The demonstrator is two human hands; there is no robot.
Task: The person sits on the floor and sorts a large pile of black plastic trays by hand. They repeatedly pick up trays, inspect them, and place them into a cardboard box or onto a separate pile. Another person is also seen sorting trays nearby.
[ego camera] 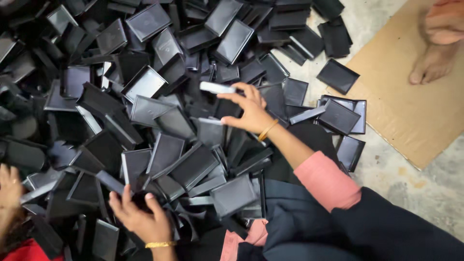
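Black tray (pixel 217 87) pinched in outstretched right hand (pixel 249 110); left hand (pixel 140 215) gripping another tray (pixel 112 182) below.

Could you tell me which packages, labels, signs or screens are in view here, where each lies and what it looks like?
No labels, signs or screens are in view.
Black trays: a heap of shallow rectangular plastic package parts covering the floor, left and centre.
Cardboard sheet: flat, brown, plain, on the concrete floor at the upper right.
Tray piece: thin and pale-edged, held in the right hand above the heap.

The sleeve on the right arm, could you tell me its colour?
Pink, on the right arm's sleeve, seen in the head view.
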